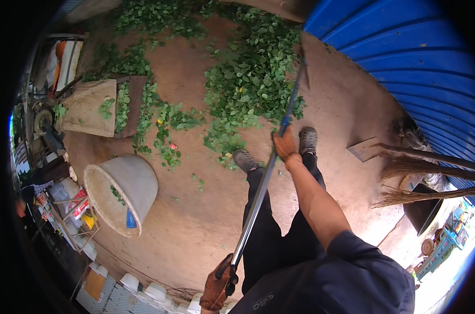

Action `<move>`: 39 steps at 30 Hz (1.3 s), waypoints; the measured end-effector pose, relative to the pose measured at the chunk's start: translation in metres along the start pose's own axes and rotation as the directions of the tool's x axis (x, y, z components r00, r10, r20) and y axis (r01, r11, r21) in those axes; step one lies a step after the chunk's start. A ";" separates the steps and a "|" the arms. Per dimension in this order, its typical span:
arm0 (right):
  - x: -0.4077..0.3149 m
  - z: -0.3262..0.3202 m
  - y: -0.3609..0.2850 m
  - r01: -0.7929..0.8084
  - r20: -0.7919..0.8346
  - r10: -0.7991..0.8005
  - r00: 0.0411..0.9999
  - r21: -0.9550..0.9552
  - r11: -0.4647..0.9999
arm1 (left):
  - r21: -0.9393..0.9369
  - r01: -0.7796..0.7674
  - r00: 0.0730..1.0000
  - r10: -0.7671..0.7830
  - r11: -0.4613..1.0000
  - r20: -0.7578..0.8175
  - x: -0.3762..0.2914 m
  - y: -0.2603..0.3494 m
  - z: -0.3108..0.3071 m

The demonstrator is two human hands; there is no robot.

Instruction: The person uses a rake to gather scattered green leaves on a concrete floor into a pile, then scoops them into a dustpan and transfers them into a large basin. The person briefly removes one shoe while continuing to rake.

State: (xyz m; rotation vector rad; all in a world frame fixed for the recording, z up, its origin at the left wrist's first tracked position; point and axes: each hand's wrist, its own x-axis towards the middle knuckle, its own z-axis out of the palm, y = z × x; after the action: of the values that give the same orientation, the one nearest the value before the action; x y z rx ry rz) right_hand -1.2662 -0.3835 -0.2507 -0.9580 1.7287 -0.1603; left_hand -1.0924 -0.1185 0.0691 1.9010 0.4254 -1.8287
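Observation:
A long metal pole point(257, 208) runs slantwise across my body, gripped by both hands in brown work gloves. My left hand point(220, 283) is closed around its silver lower end, low beside my thigh. Further up, my right hand point(286, 143) wraps the pole near a blue joint point(286, 119). Beyond that joint the dark, thinner section reaches past the right edge of a heap of cut leafy green stems point(249, 86) on the bare floor. A thin prong-like piece point(308, 76) shows near the far end; blur hides the tool head's exact form. Both my shoes stand at the heap's near edge.
To the left, a large pale tub point(143, 184) lies tilted, near a feed chute point(88, 108) with leaves on it. A blue corrugated metal wall point(414, 66) bounds the right. There, a flat-bladed tool point(363, 149), twig brooms point(410, 168) and a black bucket point(419, 212) stand.

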 end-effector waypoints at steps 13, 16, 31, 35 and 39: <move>-0.141 0.105 -0.050 0.195 0.136 -0.203 0.970 0.070 0.978 | -0.015 0.071 0.997 -0.071 0.997 0.006 -0.076 -0.054 -0.151; -0.111 0.090 0.044 0.235 -0.131 -0.225 0.966 0.067 0.970 | 0.033 0.124 0.984 -0.127 0.992 0.125 -0.059 -0.009 -0.152; -0.219 0.200 -0.011 0.121 0.224 -0.158 0.962 0.170 0.978 | 0.186 -0.015 0.969 0.060 0.983 -0.238 -0.131 -0.057 -0.209; -0.247 0.146 0.002 0.029 0.188 -0.080 0.979 0.261 0.965 | 0.383 -0.043 0.982 0.109 0.923 -0.152 -0.131 -0.073 -0.211; -0.208 0.085 0.117 0.073 -0.157 -0.055 0.986 0.108 0.991 | 0.441 -0.096 0.995 0.097 0.892 0.021 -0.072 -0.073 -0.146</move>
State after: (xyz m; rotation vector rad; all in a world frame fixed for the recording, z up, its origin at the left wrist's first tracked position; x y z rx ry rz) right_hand -1.2387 -0.1383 -0.1929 -0.9378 1.8092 -0.3793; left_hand -1.0117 0.0269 0.1334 2.1665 -0.1024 -1.9797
